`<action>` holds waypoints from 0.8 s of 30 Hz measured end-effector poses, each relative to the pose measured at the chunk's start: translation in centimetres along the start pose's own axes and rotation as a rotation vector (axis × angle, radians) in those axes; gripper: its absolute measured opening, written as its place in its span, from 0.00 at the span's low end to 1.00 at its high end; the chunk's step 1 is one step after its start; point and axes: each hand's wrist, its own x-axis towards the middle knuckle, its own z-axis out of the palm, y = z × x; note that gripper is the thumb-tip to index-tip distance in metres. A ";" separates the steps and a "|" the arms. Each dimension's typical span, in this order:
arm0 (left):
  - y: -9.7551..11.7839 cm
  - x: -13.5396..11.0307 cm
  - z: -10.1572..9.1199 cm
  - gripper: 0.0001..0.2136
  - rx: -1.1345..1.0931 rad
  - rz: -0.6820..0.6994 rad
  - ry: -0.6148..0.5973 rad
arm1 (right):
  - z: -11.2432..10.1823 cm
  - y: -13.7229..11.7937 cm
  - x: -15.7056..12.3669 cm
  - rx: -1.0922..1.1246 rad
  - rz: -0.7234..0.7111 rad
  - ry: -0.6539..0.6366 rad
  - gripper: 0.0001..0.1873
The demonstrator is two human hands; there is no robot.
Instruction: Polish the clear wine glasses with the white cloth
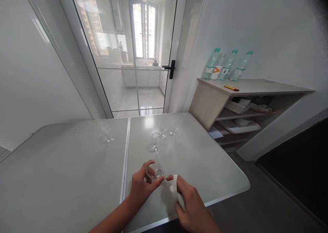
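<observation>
My left hand [143, 182] is wrapped round a clear stemmed glass [155, 171], its rim tilted toward me, near the front of the table. Just to the right, my right hand [189, 200] grips a white cloth [174, 188], which may be a tissue; part of it is hidden in the palm. The right fingertips are close to the glass but look apart from it. Beyond my hands stands another stemmed glass [155, 148], with two more behind it, one glass [162, 134] and a second glass [173, 134]. A further glass [108, 140] stands on the left half.
The pale table [84, 181] has a metal seam [125, 154] across it. At the right, a wooden shelf unit [210, 103] carries several plastic bottles [223, 72] and a red-yellow packet [231, 88]. A glass door [148, 99] with a black handle [172, 69] is behind the table.
</observation>
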 end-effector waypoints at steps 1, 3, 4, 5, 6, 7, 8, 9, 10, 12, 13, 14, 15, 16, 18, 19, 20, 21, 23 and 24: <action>0.0 0.1 -0.1 0.20 0.012 -0.010 0.017 | 0.2 0.1 -0.2 0.024 0.042 0.032 0.21; 0.1 0.4 -0.2 0.20 0.035 -0.018 0.036 | 0.5 0.9 -0.3 0.093 0.129 0.133 0.21; 0.1 0.4 -0.2 0.21 0.043 -0.018 0.037 | 0.4 1.3 -0.3 0.112 0.161 0.185 0.24; 0.1 0.5 -0.3 0.21 0.047 -0.019 0.033 | 0.4 1.7 -0.2 0.108 0.180 0.222 0.27; 0.0 0.5 -0.3 0.22 0.047 -0.021 0.026 | 0.3 2.0 -0.1 0.079 0.176 0.232 0.28; 0.0 0.4 -0.2 0.23 0.044 -0.026 0.022 | 0.2 2.1 0.1 0.023 0.157 0.214 0.25; -0.1 0.4 -0.2 0.23 0.040 -0.034 0.019 | 0.1 2.0 0.3 -0.052 0.130 0.182 0.19; -0.1 0.3 -0.1 0.23 0.038 -0.039 0.015 | 0.2 1.8 0.5 -0.135 0.100 0.146 0.14; -0.2 0.2 -0.1 0.23 0.038 -0.040 0.011 | 0.3 1.5 0.7 -0.212 0.071 0.112 0.14; -0.5 0.1 0.1 0.24 0.043 -0.036 0.004 | 0.7 0.7 1.1 -0.337 0.018 0.049 0.16; -0.6 0.0 0.1 0.24 0.044 -0.033 -0.003 | 1.1 0.3 1.2 -0.391 -0.002 0.013 0.15; -0.6 0.0 0.2 0.24 0.042 -0.033 -0.011 | 1.5 0.0 1.4 -0.441 -0.022 -0.027 0.20; -0.7 0.0 0.3 0.23 0.037 -0.036 -0.020 | 1.9 -0.2 1.5 -0.489 -0.038 -0.067 0.28; -0.8 0.0 0.3 0.24 0.032 -0.040 -0.032 | 2.3 -0.2 1.7 -0.533 -0.048 -0.100 0.35; -0.8 0.0 0.5 0.24 0.029 -0.045 -0.061 | 3.0 -0.2 1.9 -0.598 -0.050 -0.142 0.39; -0.8 0.0 0.6 0.24 0.032 -0.046 -0.074 | 3.3 0.0 2.1 -0.618 -0.044 -0.154 0.39; -0.8 0.1 0.6 0.25 0.037 -0.045 -0.083 | 3.6 0.1 2.2 -0.633 -0.036 -0.161 0.38; -0.8 0.2 0.7 0.25 0.043 -0.046 -0.088 | 3.9 0.3 2.3 -0.645 -0.026 -0.166 0.37; -0.8 0.3 0.8 0.25 0.048 -0.061 -0.093 | 4.3 0.7 2.4 -0.667 -0.008 -0.173 0.36; -0.8 0.4 0.9 0.25 0.049 -0.075 -0.097 | 4.5 0.8 2.5 -0.673 -0.001 -0.172 0.37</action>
